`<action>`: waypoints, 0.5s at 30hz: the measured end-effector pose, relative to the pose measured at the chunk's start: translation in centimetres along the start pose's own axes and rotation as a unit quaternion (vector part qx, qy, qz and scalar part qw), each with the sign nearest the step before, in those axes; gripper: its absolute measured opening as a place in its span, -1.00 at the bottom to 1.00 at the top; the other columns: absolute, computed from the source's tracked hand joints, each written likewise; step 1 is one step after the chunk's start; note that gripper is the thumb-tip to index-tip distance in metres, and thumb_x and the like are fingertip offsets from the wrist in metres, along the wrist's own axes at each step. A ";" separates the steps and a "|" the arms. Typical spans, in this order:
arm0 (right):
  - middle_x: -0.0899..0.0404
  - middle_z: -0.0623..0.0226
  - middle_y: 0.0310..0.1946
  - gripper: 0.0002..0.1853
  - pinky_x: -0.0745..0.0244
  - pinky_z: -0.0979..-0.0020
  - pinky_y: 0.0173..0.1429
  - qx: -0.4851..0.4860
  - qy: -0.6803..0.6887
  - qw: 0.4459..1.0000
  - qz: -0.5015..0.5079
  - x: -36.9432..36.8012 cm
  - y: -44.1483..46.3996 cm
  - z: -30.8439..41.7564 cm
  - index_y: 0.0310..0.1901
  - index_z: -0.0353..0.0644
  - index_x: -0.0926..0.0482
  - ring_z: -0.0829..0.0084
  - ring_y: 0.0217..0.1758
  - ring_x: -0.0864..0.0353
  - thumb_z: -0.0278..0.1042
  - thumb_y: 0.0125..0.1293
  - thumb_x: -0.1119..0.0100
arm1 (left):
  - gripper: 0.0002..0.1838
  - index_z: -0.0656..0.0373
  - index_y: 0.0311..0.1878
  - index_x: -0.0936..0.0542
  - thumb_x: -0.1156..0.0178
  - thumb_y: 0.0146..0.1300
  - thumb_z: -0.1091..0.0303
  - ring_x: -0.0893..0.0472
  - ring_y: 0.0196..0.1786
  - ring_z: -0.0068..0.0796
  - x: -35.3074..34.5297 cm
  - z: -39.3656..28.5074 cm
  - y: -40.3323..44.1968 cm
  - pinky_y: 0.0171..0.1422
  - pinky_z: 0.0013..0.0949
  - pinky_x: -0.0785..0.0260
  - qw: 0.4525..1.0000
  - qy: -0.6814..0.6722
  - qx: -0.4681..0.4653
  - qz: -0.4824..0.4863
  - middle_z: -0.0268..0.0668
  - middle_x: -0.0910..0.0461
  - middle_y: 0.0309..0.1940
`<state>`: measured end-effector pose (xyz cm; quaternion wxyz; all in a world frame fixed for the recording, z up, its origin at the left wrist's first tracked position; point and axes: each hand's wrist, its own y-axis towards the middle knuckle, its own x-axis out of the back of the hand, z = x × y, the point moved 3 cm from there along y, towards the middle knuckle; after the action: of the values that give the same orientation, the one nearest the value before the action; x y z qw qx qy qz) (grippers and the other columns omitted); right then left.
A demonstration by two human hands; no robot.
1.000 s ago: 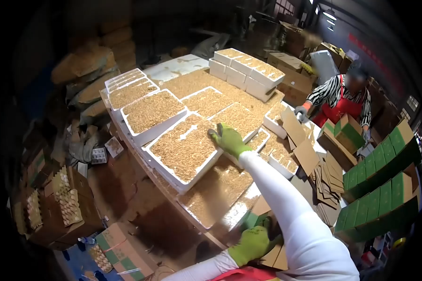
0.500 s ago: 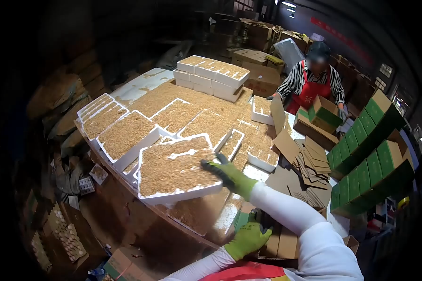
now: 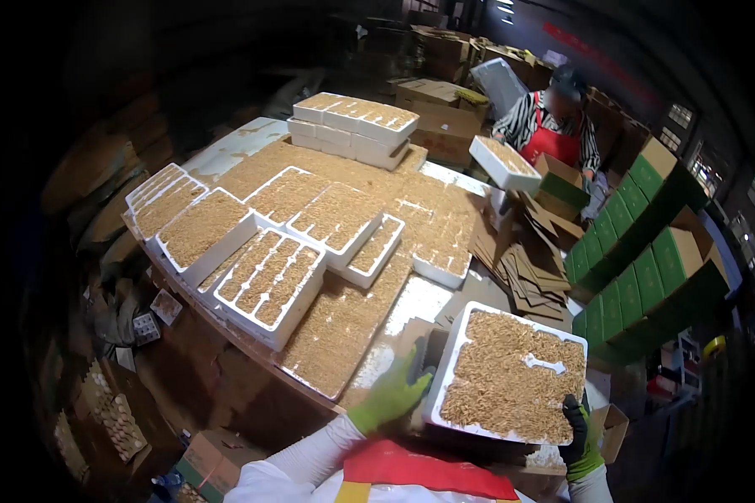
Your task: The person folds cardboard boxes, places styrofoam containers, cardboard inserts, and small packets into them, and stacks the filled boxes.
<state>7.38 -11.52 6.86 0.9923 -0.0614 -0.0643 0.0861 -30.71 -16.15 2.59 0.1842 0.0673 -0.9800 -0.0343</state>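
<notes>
A white foam tray [image 3: 512, 377] filled with tan grain-like material sits tilted in front of me at the lower right, with a small white bone-shaped piece on top. My right hand [image 3: 580, 436], in a green and dark glove, grips its right edge. My left hand [image 3: 392, 387], gloved alike, is at its left side, fingers apart. Whether it touches the tray is unclear. Left of it stands a filled tray [image 3: 270, 279] with white strips showing, on the grain-covered table [image 3: 331, 339].
Filled trays [image 3: 197, 226] line the table's left, and others are stacked [image 3: 352, 126] at the back. Flat cardboard pieces [image 3: 524, 260] and green boxes [image 3: 646, 289] lie right. A co-worker [image 3: 554, 126] in a red apron is near a raised tray [image 3: 505, 163].
The filled tray has moved from the table's left front to the lower right with my right hand. My left hand has risen beside it. The tray near the co-worker has been lifted.
</notes>
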 end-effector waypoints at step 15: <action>-0.65 0.06 -0.12 -0.39 -0.50 0.37 0.08 -0.104 -0.343 0.925 0.125 -7.2 2.5 5.2 0.27 -0.27 -0.42 0.37 -0.03 -0.64 -0.08 0.32 -0.30 | -0.38 0.23 0.52 -0.16 0.01 0.47 0.21 -0.35 0.45 -0.04 0.4 -0.6 0.7 0.46 -0.28 -0.20 0.997 -0.082 0.006 0.010 0.12 -0.29 0.42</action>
<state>-0.79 -9.76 10.76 0.8789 -0.1390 -0.4011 0.2176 -30.93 -15.49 3.38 0.1032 0.0557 -0.9926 -0.0324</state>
